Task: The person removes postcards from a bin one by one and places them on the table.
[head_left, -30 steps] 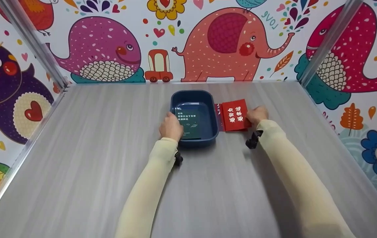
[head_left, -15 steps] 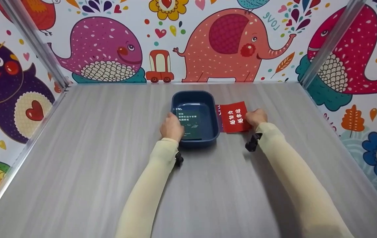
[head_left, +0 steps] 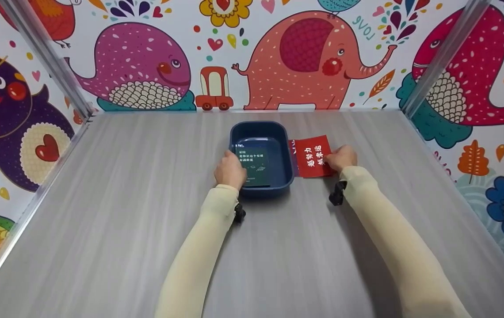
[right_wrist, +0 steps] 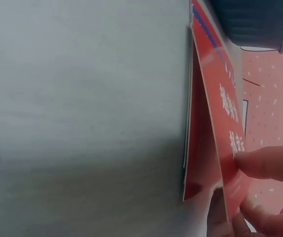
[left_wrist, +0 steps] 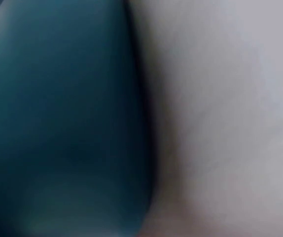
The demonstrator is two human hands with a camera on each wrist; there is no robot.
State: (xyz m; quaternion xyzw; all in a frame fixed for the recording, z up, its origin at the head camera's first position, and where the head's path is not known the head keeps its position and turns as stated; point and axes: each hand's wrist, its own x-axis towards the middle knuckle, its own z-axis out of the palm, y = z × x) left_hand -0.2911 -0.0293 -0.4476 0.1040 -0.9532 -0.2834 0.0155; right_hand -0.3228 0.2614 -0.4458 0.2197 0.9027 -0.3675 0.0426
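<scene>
A dark blue plastic basin [head_left: 278, 154] stands toward the back of the table, with a dark green printed card [head_left: 256, 174] lying inside. My left hand [head_left: 229, 170] grips the basin's left side near its front corner; blurred dark teal plastic fills much of the left wrist view. Just right of the basin lies a red card [head_left: 309, 159] with white characters, a purple strip [head_left: 294, 161] showing at its left end. My right hand [head_left: 342, 158] pinches that card's right edge between thumb and fingers. In the right wrist view its near end is raised off another red card [right_wrist: 199, 153] underneath.
The grey wood-grain table [head_left: 146, 212] reaches back to a wall [head_left: 243, 57] printed with cartoon animals. Metal posts [head_left: 446, 51] stand at the back corners. A small black device [head_left: 337, 193] sits on each wrist.
My right thumb has moved a little left over the red card, covering part of its characters. The card has shifted slightly since the first frame. The left hand and the basin stay put.
</scene>
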